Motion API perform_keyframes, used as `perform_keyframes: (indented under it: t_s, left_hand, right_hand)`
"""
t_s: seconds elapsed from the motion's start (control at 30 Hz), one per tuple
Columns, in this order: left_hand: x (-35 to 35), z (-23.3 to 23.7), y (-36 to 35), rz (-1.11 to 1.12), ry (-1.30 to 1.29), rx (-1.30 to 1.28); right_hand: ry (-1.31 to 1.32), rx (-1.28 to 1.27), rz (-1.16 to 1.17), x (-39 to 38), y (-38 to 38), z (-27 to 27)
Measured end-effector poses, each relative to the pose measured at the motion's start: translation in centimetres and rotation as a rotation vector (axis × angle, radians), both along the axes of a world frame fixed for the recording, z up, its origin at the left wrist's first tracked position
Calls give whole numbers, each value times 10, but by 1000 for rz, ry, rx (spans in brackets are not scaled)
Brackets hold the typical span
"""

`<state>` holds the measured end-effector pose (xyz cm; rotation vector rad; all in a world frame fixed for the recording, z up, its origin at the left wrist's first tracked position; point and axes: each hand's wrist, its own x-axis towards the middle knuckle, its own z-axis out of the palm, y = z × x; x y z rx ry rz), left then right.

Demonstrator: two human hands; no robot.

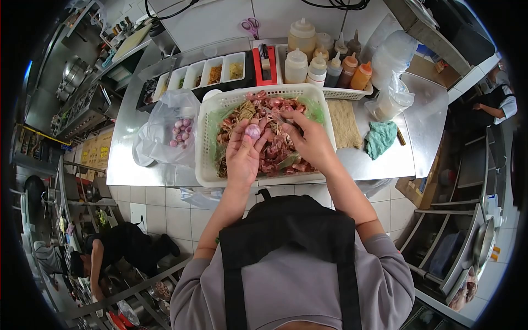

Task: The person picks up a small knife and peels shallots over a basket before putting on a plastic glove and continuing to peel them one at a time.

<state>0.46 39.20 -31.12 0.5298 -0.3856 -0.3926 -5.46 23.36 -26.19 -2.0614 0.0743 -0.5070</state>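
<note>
A peeled shallot (253, 131) is held between the fingers of my left hand (242, 154), over a white plastic basket (204, 159). My right hand (312, 140) is just to the right, fingers curved and apart over the basket; I see nothing clearly held in it. Reddish shallots and dry skins (275, 159) fill the basket, which has a green lining (314, 110). Left of the basket, a clear plastic bag (165, 148) holds several peeled shallots (181, 133).
Behind the basket stand trays of chopped ingredients (213, 71), a red holder (265, 66) and several sauce bottles (296, 67). Brown cloth (344, 124) and green cloth (380, 139) lie to the right. One person bends at lower left (129, 247); another is at far right (498, 104).
</note>
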Motion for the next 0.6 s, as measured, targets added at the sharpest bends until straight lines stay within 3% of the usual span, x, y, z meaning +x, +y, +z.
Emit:
perform_keyframes:
  t_s: [0.07,0.2,0.27,0.3,0.37,0.47,0.6]
  left_hand:
    - [1,-4,1,28,-3,34]
    - [1,-2,1,57,-6,85]
    - [2,-2,2,78,-31,131]
    - [2,-2,2,99,-56,178]
    - [2,0,3,99,-74,202]
    - [4,-6,6,94,-81,239]
    - [2,-1,5,114,-108,304]
  right_hand:
    - [213,-61,-43,0,-1,4]
    - [172,-31,-59,-1,0,2]
    - [190,31,158,-5,0,14]
    - [192,32,159,-7,0,16]
    - [72,96,407,-9,0,18]
    - [154,-17,404,-8,-3,14]
    - [77,-72,409,-8,-4,13]
